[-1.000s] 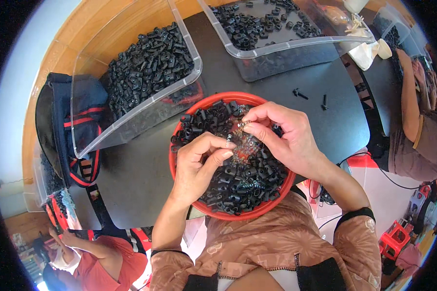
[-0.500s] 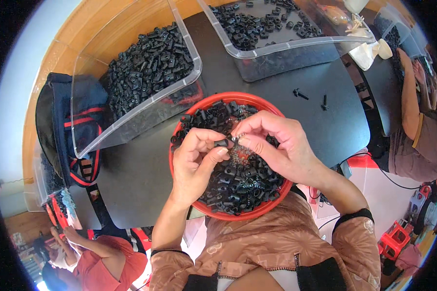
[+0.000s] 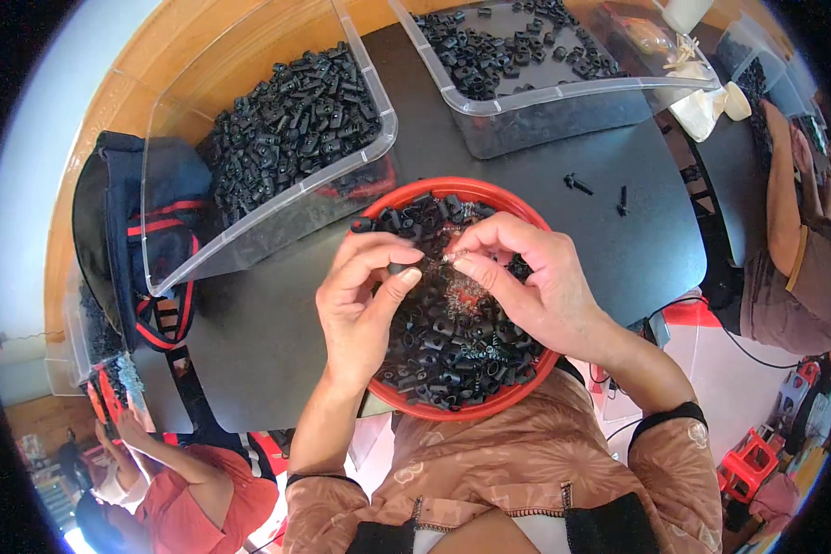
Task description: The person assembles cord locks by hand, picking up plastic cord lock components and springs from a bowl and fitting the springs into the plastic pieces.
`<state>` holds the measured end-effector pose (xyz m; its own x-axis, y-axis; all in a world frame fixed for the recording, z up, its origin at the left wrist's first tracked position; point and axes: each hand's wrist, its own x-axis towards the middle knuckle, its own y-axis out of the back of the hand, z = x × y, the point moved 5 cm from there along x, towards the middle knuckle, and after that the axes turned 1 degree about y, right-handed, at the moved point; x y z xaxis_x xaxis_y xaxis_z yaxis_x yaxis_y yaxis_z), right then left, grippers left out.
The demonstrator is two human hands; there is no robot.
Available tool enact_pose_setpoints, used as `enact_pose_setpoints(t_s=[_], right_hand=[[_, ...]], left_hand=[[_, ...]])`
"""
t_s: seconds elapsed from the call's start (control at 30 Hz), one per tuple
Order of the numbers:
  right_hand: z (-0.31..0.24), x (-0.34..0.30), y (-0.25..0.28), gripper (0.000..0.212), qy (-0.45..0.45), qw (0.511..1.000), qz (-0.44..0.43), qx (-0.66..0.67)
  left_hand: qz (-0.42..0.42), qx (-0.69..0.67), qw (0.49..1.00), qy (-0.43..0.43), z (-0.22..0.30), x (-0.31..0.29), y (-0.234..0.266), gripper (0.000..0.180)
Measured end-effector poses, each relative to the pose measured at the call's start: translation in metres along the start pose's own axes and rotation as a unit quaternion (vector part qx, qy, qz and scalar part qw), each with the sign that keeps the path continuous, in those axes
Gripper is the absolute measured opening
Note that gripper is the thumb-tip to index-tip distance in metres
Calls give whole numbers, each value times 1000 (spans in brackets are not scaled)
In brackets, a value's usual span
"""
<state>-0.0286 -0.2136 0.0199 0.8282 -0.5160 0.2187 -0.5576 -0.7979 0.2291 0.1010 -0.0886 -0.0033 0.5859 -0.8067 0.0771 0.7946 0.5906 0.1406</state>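
Observation:
Above a red bowl [image 3: 466, 414], my left hand [image 3: 355, 305] pinches a small black plastic cord-lock piece [image 3: 398, 268] between thumb and fingers. My right hand [image 3: 549, 282] has its thumb and forefinger closed on a tiny metal spring [image 3: 452, 258], partly covered by the fingertips. A short gap separates the two hands. Many loose black plastic pieces [image 3: 443, 355] fill the bowl, with a tangle of silvery springs [image 3: 466, 294] lying among them.
Two clear plastic bins, one at left [image 3: 277, 245] and one at back right [image 3: 563, 94], hold more black pieces. Two dark screws [image 3: 578, 184] lie on the dark table [image 3: 258, 355]. A dark bag with red trim [image 3: 162, 208] stands at left. Other people sit at both sides.
My left hand has shifted slightly left with the black piece, so the gap between my fingertips is a little wider. The whole view has also shifted slightly.

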Motion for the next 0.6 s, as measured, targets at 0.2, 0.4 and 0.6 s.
enact_pose_setpoints(t_s=[0.2,0.4,0.6], right_hand=[[9,-5,-9,10,-31,999,-18,11],[7,-3,-13,9,-38,998,-29,-29],[7,-1,-16,7,-38,998,-44,-33]], left_hand=[[-1,-77,995,60,-3,-1,0,17],[-26,-144,987,67,-6,-2,-6,19],[-65,-126,987,76,-7,-6,-11,16]])
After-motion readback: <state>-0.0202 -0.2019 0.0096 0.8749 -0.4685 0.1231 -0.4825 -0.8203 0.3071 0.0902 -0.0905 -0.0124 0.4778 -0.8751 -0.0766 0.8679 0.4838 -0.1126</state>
